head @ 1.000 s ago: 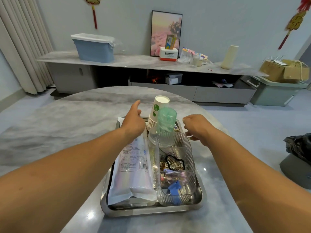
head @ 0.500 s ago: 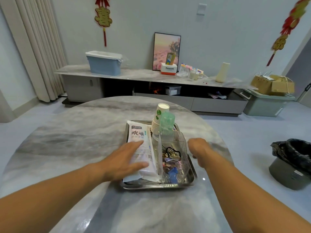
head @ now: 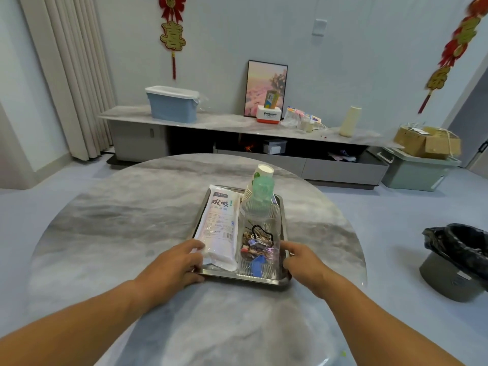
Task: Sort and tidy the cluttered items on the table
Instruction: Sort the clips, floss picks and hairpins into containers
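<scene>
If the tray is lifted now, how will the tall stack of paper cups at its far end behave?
The paper cup stack looks light and tall, so it probably tips easily if the metal tray tilts. The green-capped bottle and clear bin stand close beside it and may brace it somewhat. With both hands at the near corners, a slow, level lift seems safest.

Single head view, looking forward and down over the table (head: 132, 233), seemingly close

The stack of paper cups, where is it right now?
In the head view, the stack of paper cups stands at the far end of the metal tray, just behind the green-capped bottle and right of the white packet.
</scene>
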